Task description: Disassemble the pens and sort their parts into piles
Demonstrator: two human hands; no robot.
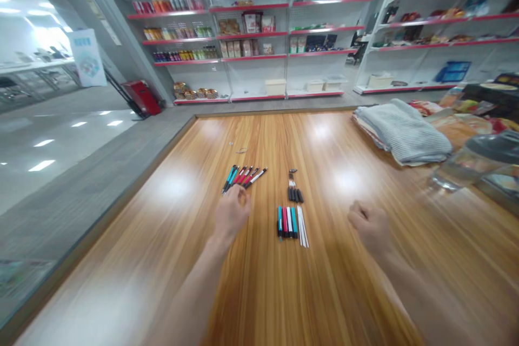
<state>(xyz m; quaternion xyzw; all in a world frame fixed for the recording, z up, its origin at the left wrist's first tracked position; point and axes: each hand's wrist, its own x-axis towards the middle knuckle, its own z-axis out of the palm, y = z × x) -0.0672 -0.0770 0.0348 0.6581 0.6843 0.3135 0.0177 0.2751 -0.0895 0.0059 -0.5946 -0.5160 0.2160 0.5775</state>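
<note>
Pens (244,177) lie fanned on the desk (162,238), well clear of its edges. My left hand (232,212) curls at their near ends; I cannot tell whether it pinches one. My right hand (370,223) is loosely fisted over bare wood.

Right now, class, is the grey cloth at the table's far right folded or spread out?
Folded: the grey cloth lies in a thick stack, with layered edges showing at its left end.

pens (244,177) | teal and red | fanned, lying flat | on table (162,238)
</note>
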